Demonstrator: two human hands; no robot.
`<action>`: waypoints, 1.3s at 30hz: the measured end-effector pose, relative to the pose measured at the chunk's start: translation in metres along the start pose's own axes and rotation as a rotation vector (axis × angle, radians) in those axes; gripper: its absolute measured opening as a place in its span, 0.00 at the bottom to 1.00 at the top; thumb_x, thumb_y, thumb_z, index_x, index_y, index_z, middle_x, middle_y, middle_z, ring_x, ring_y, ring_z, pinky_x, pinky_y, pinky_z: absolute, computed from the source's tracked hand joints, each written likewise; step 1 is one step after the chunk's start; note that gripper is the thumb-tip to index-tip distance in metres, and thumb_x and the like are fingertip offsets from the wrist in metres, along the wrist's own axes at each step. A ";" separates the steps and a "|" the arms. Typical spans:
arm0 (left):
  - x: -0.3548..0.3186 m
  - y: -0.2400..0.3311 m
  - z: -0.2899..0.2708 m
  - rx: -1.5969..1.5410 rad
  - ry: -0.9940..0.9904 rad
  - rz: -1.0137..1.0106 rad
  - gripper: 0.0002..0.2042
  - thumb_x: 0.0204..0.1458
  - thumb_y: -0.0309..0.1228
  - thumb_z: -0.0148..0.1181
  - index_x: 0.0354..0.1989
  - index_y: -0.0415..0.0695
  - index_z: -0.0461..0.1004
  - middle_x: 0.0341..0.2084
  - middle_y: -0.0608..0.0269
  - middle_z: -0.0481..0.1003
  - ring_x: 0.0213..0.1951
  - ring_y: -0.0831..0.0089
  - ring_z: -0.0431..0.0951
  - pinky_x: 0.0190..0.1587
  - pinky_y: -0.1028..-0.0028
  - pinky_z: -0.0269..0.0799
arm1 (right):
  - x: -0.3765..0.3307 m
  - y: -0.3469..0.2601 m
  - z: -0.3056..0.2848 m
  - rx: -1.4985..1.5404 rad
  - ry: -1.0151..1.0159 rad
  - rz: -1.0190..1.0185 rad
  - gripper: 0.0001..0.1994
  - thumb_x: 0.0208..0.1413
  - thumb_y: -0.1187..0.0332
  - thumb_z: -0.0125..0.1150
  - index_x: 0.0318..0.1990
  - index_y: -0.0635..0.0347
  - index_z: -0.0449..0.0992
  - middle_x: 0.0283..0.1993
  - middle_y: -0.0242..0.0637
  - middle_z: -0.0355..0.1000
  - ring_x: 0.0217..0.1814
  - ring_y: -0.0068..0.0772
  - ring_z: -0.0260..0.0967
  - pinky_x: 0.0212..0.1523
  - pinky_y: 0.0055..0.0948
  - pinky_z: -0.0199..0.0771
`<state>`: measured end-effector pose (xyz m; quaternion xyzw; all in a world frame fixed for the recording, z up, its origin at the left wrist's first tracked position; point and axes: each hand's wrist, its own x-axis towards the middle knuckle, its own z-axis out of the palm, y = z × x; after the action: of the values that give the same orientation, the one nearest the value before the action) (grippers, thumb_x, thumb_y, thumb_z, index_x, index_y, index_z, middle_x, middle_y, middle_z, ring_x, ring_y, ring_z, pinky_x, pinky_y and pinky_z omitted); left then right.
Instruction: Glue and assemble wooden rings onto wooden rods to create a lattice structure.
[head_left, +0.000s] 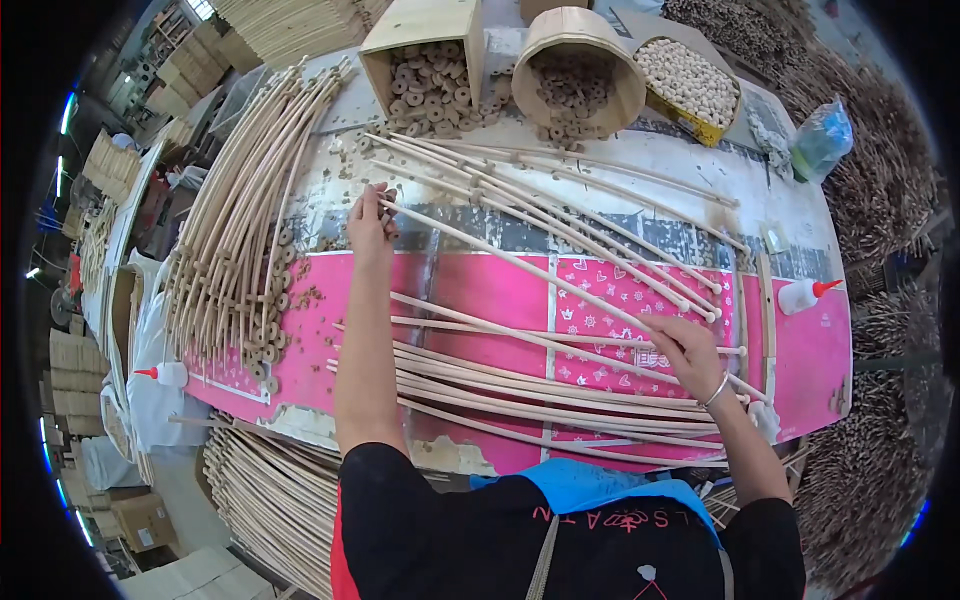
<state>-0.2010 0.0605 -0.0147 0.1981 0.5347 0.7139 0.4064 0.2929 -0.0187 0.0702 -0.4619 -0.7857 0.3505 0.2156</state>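
Note:
A long thin wooden stick (500,255) slants across the table between my two hands. My right hand (688,352) is closed around its near right end. At the far left end my left hand (372,222) pinches its fingers together against the tip; a small piece there is too small to make out. Several loose sticks (560,385) lie beneath and nearer to me on the pink sheet (815,340). Beyond the held stick lie more sticks (600,235), some with round knobs at their right ends. On the left is a large pile of sticks (225,220) with wooden rings on them.
At the back stand a wooden box (420,22) and a wooden bucket (580,28), tipped toward me, with wooden rings spilling out. Beside them is a yellow tray (692,126) of pale beads. White red-tipped bottles (800,297) lie at both sides. Stick bundles (270,480) fill the lower left.

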 end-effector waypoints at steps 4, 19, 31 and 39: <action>-0.003 -0.001 0.006 -0.088 -0.002 0.027 0.15 0.67 0.43 0.54 0.47 0.45 0.79 0.32 0.66 0.80 0.16 0.84 0.64 0.16 0.81 0.59 | 0.001 -0.001 0.006 -0.024 0.034 -0.041 0.13 0.63 0.74 0.57 0.54 0.61 0.80 0.45 0.45 0.81 0.42 0.39 0.80 0.43 0.31 0.78; -0.010 0.010 0.032 -0.173 -0.126 -0.199 0.19 0.63 0.48 0.59 0.53 0.47 0.77 0.27 0.73 0.72 0.17 0.86 0.60 0.21 0.82 0.54 | 0.042 0.008 0.016 -0.104 0.082 -0.128 0.12 0.64 0.67 0.58 0.52 0.56 0.81 0.42 0.44 0.81 0.39 0.44 0.79 0.40 0.38 0.77; -0.035 -0.022 0.089 -0.060 -0.305 -0.330 0.21 0.61 0.47 0.63 0.53 0.44 0.79 0.25 0.70 0.70 0.21 0.85 0.64 0.21 0.82 0.58 | 0.147 0.026 0.066 -0.120 0.092 -0.204 0.16 0.68 0.59 0.52 0.54 0.53 0.79 0.31 0.45 0.76 0.33 0.47 0.75 0.36 0.42 0.74; -0.018 0.000 0.010 0.039 -0.191 -0.301 0.22 0.58 0.27 0.64 0.62 0.43 0.71 0.24 0.71 0.73 0.19 0.88 0.61 0.21 0.84 0.51 | 0.109 0.021 0.042 -0.333 0.035 -0.392 0.28 0.55 0.54 0.66 0.62 0.54 0.73 0.59 0.43 0.73 0.61 0.47 0.69 0.61 0.47 0.67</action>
<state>-0.1834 0.0527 -0.0084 0.1906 0.5311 0.6124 0.5537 0.2247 0.0693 0.0280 -0.3360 -0.9032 0.1600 0.2138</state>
